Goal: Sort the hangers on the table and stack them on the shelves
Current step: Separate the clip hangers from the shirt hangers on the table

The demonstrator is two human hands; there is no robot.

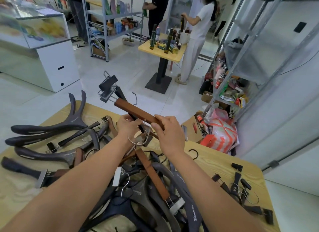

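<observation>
Brown wood marks out what the hands hold. A brown wooden bar hanger with metal clips (138, 111) is raised in the air over the far edge of the pale wooden table (224, 164), slanting away from the person. A dark clip hanger (110, 84) is bunched just behind it so the two lie along each other, probably because they are being gathered as one kind. The right hand (170, 133) clamps the near end of the brown bar between thumb and curled fingers, which steadies the bundle. The left hand (128, 126) has its fingers curled in a pinch at the middle, on the dark bar or on the wire hook there, I cannot tell which; it seems to be lining up or freeing the hooks. Below the wrists a tangled heap of grey curved hangers (155, 193) fills the middle of the table, with a second brown bar hanger (151, 174) lying across it. This looks like the unsorted part. At the left side, grey broad-shouldered hangers (43, 133) lie side by side, apparently a group already set out. Near the right edge, small dark clip hangers (241, 185) lie apart from the heap. The grey metal shelving (246, 62) stands to the right of the table, well apart from the hands. No hanger shows on it, so sorting seems to be underway and stacking not yet begun.
</observation>
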